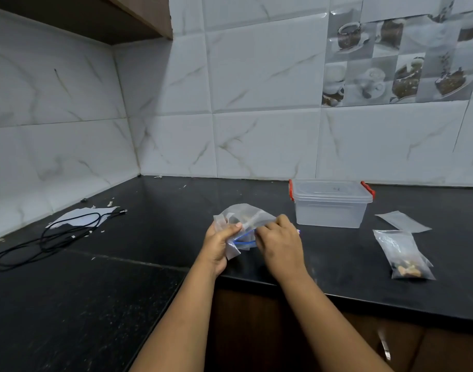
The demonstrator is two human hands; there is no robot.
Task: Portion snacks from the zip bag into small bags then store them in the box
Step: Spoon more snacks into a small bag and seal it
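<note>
The zip bag (246, 221), clear with a blue seal line, is held just above the black counter (149, 216), slightly below the middle of the view. The left hand (219, 244) pinches its left edge, apparently together with a small bag (234, 249), thumb curled over the plastic. The right hand (279, 244) curls its fingers at the blue-lined mouth, seemingly gripping it; exactly what the fingertips hold is hidden.

At 2 o'clock from the hands stands the box (330, 204), clear with red clips, lid on. At 3 to 4 o'clock lie 1 filled small bag (404, 255) holding snacks, and an empty flat bag (403, 221) beyond it. At 9 o'clock a black cable (55, 237) rests over white paper (79, 214).

Risks, as I judge them: the thin bags could slip between the fingers while the mouth is pulled, tipping snacks onto the counter or over its near edge. The lidded box must be unclipped before storing.

No brand, label or legible writing appears anywhere.
</note>
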